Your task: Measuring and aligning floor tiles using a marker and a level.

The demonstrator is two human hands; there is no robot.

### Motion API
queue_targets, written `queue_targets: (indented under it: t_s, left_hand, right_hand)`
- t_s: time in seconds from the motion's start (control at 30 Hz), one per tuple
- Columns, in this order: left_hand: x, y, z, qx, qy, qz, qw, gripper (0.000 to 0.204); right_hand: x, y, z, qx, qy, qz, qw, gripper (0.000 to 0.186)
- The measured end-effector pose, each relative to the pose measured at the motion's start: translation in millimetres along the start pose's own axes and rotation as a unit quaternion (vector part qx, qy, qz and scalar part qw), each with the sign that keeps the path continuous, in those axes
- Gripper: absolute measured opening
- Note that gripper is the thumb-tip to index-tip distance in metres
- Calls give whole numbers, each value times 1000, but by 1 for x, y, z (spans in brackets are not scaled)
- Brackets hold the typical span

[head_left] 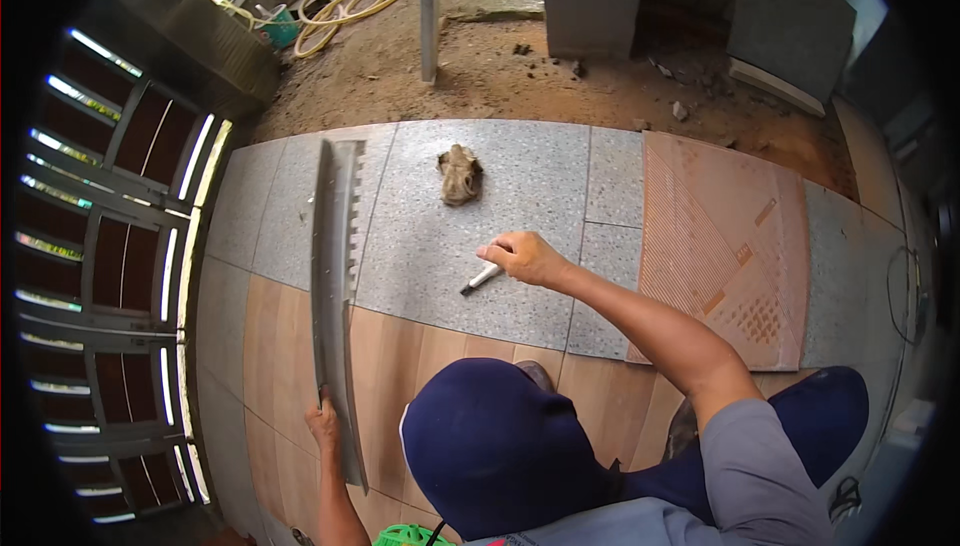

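My right hand (520,256) is closed, its fingers pinching the white pen-like tool (485,280) near its upper end. The tool slants down to the left, its dark tip over a large speckled grey tile (510,196); I cannot tell whether the tip touches it. My left hand (322,426), low on the left, is curled against the left edge of a long grey metal bar (326,246), gripping it at its nearer part. The bar runs away from me, crossing wood-look tiles (400,346) and then grey ones. A notched strip shows along the right side of its far half; I cannot tell whether it belongs to the bar.

Beyond my right hand, a crumpled brown rag (460,176) lies on the grey tile. To the right is an orange-brown panel (720,246), ribbed and patterned on top. Below my hands are my knees in navy trousers (500,446), with a bit of green mesh (405,536) at the lower edge.

Farther out, past the tiles, there is bare brown earth (370,76) with a thin post (430,16), grey slabs (593,1), a coiled yellowish hose (350,11) and a green bucket (282,26). A dark slatted gate (130,246) lines the left side, light showing through its gaps.
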State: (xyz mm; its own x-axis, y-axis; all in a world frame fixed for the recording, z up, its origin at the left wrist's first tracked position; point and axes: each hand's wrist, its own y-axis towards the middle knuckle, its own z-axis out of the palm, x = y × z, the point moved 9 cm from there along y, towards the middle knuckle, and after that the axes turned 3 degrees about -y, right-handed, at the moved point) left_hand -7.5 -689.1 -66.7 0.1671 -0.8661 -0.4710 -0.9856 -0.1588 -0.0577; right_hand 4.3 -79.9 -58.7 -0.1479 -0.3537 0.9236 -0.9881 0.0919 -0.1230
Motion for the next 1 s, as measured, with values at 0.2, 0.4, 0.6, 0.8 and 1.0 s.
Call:
queue_targets:
  t_s: [0.2,0.4,0.6,0.8,1.0]
  left_hand:
    - [92,-5,5,-26,-98,-73,992,62]
    - [86,4,19,155,-83,-45,983,51]
    - [47,19,39,119,-28,29,992,47]
    - [-13,32,58,57,22,102,993,45]
    - [-63,31,69,12,92,163,982,43]
  right_hand:
    - [-10,7,-60,78,-230,-45,969,47]
    - [-68,-46,-197,120,-384,44,914,39]
    - [-90,-119,-310,91,-456,132,876,33]
    - [-94,-156,-343,71,-452,159,875,38]
    - [-115,-146,-345,91,-459,170,867,33]
